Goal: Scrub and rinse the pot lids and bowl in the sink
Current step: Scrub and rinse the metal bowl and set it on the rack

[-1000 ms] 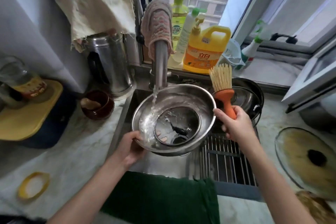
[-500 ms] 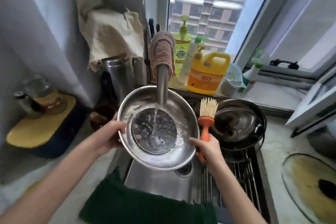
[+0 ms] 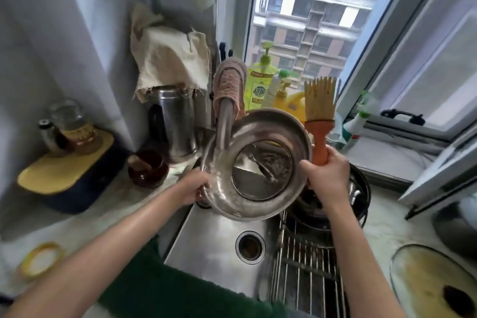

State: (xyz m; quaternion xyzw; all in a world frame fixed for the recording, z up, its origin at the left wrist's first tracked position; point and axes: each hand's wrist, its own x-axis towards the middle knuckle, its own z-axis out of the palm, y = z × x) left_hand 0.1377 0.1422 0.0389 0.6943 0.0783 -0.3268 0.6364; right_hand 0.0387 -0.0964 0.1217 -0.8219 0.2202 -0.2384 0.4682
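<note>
Over sink (image 3: 206, 237), bowl (image 3: 258, 170) held tilted under tap (image 3: 224, 124).
Near-left rim gripped by left hand (image 3: 195, 187); brush (image 3: 320, 124) clenched in right hand (image 3: 326, 175), bristles upward, clear of the water (image 3: 210, 160), which is run down the bowl's wall, likely as a rinse.

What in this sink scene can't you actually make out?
All in the head view:
- Left hand: its fingertips are hidden behind the bowl rim.
- Yellow jug label: mostly covered by the bowl and brush.
- Pan contents: blocked by the right hand and bowl.
- Glass lid: cut off by the right and bottom edges.
- Green bottle text: too small and blurred.
</note>
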